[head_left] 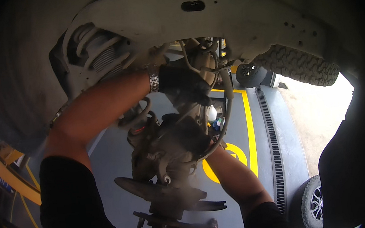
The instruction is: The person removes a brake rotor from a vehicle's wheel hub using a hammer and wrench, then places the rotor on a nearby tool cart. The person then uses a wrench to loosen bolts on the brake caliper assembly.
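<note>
Above the work, my left hand [184, 85], in a black glove, reaches in among the hoses below the vehicle frame. Its fingers look curled, but what they close on is lost in the dark. Lower down, my right hand [190, 134], also in a black glove, is bent in against the steering knuckle assembly [160, 156]. Its fingers seem closed, and whatever is in them is hidden. A curved hose [225, 127] runs just right of both hands. A brake disc [134, 186] sits below the knuckle.
The vehicle frame rail [158, 9] spans overhead, with a coil spring [103, 55] at left. A mounted tyre [297, 64] hangs at upper right; another wheel [313, 205] stands at lower right. A yellow lift [8, 170] is at left. A drain grate [272, 149] crosses the grey floor.
</note>
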